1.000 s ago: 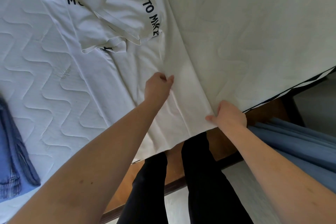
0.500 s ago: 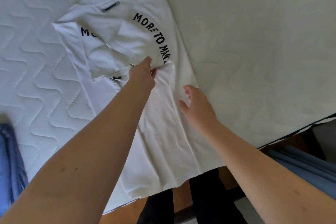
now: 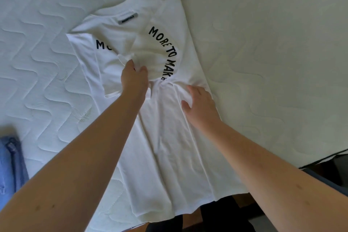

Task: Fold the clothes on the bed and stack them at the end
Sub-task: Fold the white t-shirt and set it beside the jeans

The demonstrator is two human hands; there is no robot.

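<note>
On mattress [image 3: 263, 43], left hand [image 3: 134, 79] pinching T-shirt [image 3: 165, 137]

We see a white T-shirt [image 3: 165, 137] carrying curved black capital lettering, "MORE TO MAK" on one side and "MO" on the other, with a grey label [image 3: 128, 18] at its neck bearing small lettering too fine to read. The mattress [image 3: 273, 47] under it is off-white, quilted all over in a wavy stitched pattern, with a dark edging along its rim. At the lower left lies a blue denim garment [image 3: 10, 165], lighter blue on its face and darker blue along its folded edge. Below the bed edge we see black trousers [image 3: 222, 218] and brown wood [image 3: 190, 220].
</note>
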